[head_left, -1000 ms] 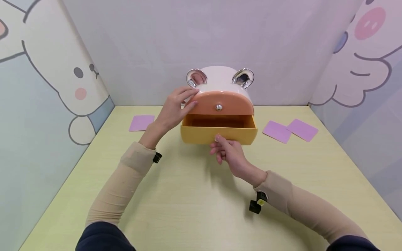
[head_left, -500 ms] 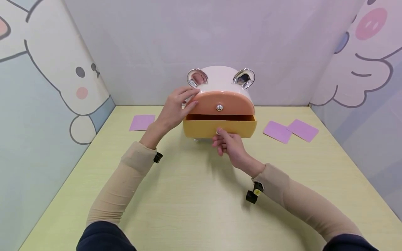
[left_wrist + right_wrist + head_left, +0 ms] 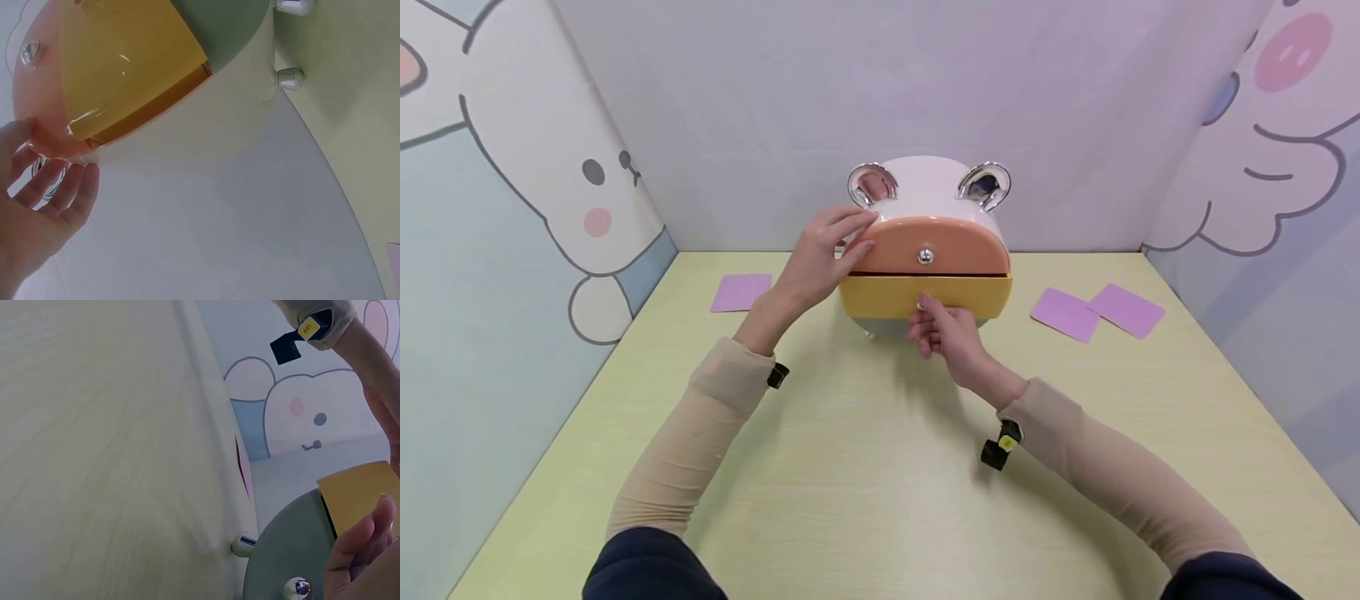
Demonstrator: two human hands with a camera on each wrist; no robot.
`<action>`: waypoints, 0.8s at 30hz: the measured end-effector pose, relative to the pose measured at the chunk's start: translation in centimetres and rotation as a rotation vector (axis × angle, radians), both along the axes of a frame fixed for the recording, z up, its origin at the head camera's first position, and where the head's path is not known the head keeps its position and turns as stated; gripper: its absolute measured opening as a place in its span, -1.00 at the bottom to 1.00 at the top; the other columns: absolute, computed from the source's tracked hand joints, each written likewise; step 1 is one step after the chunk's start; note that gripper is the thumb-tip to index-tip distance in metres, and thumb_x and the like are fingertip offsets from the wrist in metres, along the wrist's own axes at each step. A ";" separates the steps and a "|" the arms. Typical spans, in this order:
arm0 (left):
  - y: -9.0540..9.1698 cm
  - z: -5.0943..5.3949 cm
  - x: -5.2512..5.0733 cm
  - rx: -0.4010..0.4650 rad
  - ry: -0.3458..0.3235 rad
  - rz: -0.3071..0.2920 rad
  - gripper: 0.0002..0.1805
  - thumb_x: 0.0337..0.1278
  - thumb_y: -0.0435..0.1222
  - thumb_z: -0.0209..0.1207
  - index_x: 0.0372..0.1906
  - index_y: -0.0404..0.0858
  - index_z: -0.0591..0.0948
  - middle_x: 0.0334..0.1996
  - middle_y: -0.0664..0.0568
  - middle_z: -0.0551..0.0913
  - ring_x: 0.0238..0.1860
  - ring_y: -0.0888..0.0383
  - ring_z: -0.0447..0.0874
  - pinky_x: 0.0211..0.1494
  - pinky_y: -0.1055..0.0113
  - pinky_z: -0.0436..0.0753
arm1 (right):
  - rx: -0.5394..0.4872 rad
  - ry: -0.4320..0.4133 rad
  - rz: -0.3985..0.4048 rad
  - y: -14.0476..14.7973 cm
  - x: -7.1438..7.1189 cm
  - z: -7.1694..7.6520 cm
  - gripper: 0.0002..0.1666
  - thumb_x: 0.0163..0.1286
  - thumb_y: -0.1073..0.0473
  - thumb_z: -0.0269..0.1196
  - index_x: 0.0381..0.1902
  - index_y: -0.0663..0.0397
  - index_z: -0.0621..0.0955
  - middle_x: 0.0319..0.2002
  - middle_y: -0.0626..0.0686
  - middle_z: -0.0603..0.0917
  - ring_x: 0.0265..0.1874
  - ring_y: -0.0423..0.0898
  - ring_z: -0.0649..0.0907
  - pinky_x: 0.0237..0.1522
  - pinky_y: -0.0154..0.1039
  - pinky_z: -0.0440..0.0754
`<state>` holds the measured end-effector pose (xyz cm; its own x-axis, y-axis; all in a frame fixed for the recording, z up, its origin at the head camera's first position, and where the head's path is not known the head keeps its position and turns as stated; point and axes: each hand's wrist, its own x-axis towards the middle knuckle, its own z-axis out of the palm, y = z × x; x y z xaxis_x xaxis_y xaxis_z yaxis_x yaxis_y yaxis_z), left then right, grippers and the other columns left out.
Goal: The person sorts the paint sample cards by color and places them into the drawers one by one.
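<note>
While the bear-eared cabinet (image 3: pixel 925 185) sits just above the middle of the head view, the left hand (image 3: pixel 820 254) has its thumb on the orange front (image 3: pixel 887 242) and its fingers round that side, so yeah, it's gripping the edge. The right hand (image 3: pixel 951 337), right around center, is pinching the knob (image 3: pixel 921 307) of the yellow drawer (image 3: pixel 880 296), which pokes out a bit below the orange. Purple cards lie on the table (image 3: pixel 850 483) too: one (image 3: pixel 741 292) mid-left, two (image 3: pixel 1064 314) meeting at mid-right.
</note>
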<state>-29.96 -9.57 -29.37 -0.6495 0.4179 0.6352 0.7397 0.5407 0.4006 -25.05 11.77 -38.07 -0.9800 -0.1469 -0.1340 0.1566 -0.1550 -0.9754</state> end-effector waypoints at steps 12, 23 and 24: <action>0.2 -0.1 -0.2 0.011 -0.006 -0.014 -0.60 0.23 -0.26 0.23 0.16 -0.28 0.60 0.09 -0.12 0.60 0.08 -0.05 0.49 0.01 0.12 0.62 | -0.035 -0.031 -0.017 0.1 -1.2 -0.1 -0.53 0.44 -0.10 0.10 -0.45 0.20 0.55 -0.69 -0.08 0.57 -0.80 -0.20 0.45 -0.67 -0.37 0.44; 0.1 -0.1 -0.2 0.023 -0.010 -0.008 -0.58 0.22 -0.28 0.24 0.17 -0.28 0.59 0.10 -0.14 0.60 0.07 -0.04 0.51 0.00 0.09 0.64 | -0.040 -0.108 0.202 1.3 -1.0 -0.7 -0.49 0.40 -0.17 0.15 -0.28 0.23 0.59 -0.60 -0.08 0.62 -0.70 -0.20 0.50 -0.57 -0.36 0.49; 0.1 0.0 -0.2 0.021 -0.009 -0.007 -0.58 0.22 -0.28 0.24 0.17 -0.28 0.59 0.10 -0.14 0.60 0.07 -0.04 0.50 0.00 0.09 0.64 | -0.017 -0.125 0.233 1.3 -0.9 -1.0 -0.50 0.41 -0.16 0.15 -0.27 0.23 0.60 -0.59 -0.08 0.62 -0.69 -0.20 0.50 -0.56 -0.36 0.49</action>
